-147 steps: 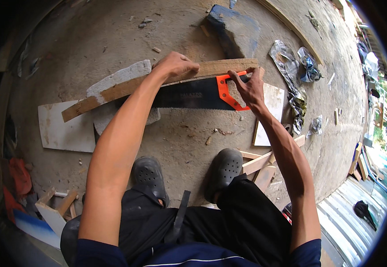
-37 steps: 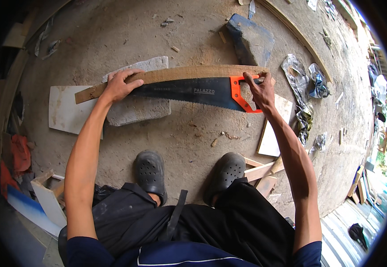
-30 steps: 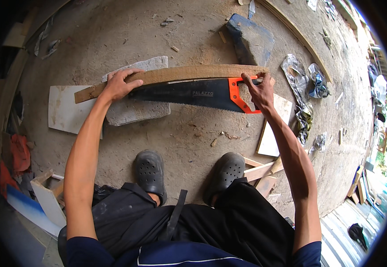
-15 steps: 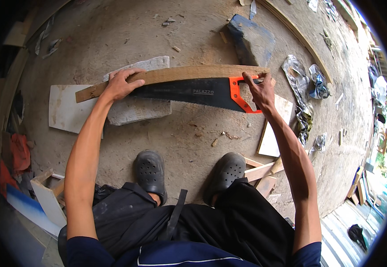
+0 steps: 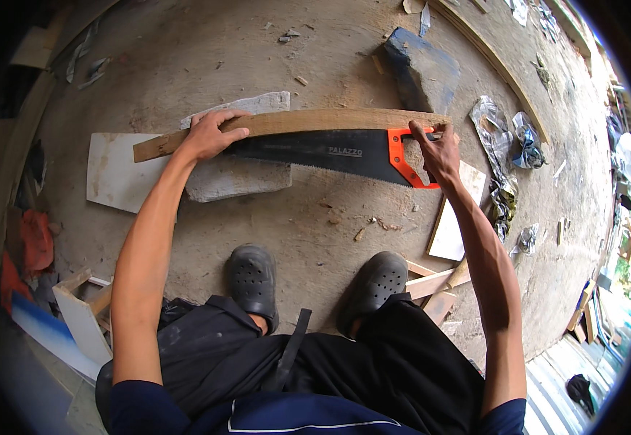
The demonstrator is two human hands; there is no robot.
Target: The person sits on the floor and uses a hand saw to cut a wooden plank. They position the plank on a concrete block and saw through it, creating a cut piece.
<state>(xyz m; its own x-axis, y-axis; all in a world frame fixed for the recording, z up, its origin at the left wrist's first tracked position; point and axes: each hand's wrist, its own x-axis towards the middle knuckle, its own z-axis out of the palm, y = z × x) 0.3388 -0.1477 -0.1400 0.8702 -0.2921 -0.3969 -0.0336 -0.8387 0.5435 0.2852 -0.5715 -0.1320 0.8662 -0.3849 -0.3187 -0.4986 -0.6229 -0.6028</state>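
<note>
The wooden strip (image 5: pixel 293 122) lay across a grey stone slab (image 5: pixel 235 174) on the floor — long, light, likely whippy. It was pinned by the left hand (image 5: pixel 210 134), fingers curled over it; the right hand (image 5: pixel 438 148) was closed on the saw (image 5: pixel 330 151) handle — the stiff, safe hold.

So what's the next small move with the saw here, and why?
Probably tilt the saw up onto its teeth. Its blade lies flat along the wooden strip, with the right hand on the orange handle and the left hand pinning the strip.
</note>
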